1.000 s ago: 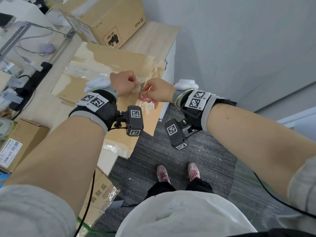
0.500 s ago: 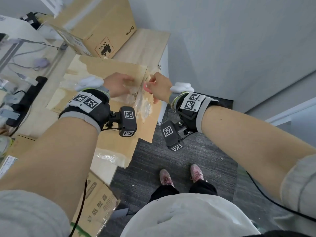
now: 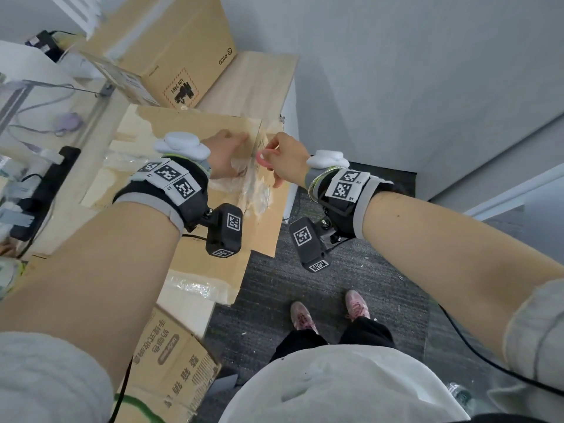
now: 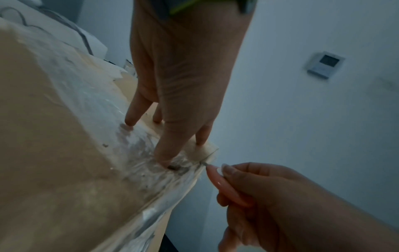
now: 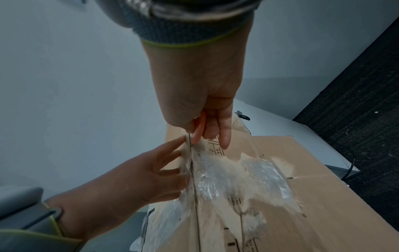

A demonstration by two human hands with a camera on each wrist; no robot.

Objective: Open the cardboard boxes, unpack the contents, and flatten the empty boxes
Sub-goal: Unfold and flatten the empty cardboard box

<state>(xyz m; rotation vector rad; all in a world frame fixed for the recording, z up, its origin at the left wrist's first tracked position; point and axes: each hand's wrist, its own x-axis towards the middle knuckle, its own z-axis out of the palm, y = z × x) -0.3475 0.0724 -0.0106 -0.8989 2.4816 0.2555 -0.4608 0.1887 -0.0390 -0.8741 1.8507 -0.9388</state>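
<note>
Left hand (image 3: 225,154) flattened since, straight fingers pressing box (image 3: 189,190); right hand (image 3: 285,158) pinches cutter (image 3: 265,156).

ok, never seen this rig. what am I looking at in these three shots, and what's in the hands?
There is no robot here. A person wears one camera on the head and one on each wrist. The wide shot is the head camera looking down, and the other two look along each hand.

A brown cardboard box, patched with clear tape, lies on the wooden desk and overhangs its edge. The left hand presses straight fingers on the cardboard. The right hand pinches a small pink tool, and its thin tip meets the taped edge. Another box stands behind.
</note>
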